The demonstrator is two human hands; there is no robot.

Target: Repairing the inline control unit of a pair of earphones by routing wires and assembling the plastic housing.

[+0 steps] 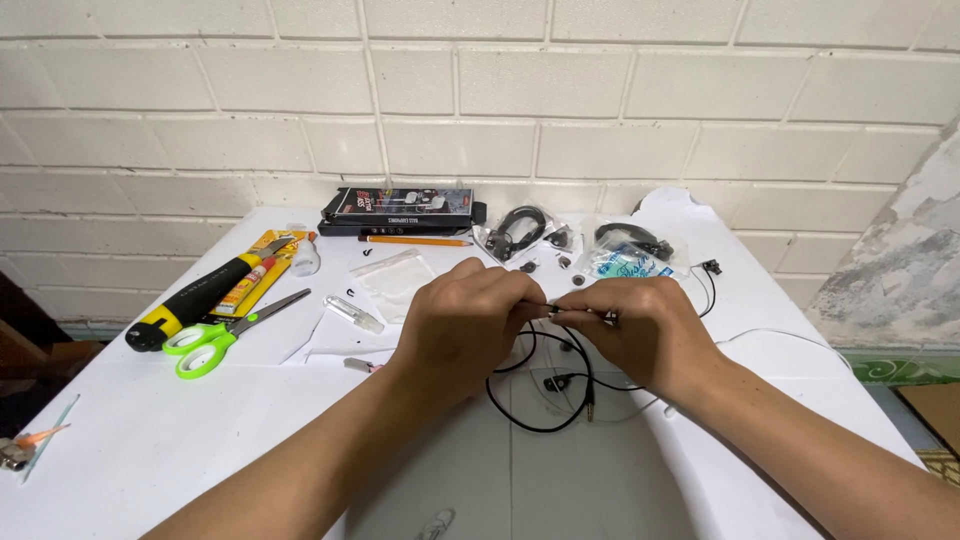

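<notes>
The left hand (465, 320) and the right hand (640, 330) are close together, and each one pinches the thin black cord (530, 420) with its fingertips, right between the two hands. The cord looks light, soft and bendy, with small earbuds (553, 382) that could break, so it is best held gently on the wire near the little part; the rest hangs down in loops on the white surface (150, 440) just under the hands. Green scissors (215, 340) lie well off beside the left hand, and bags (625, 260) sit past the right hand.
</notes>
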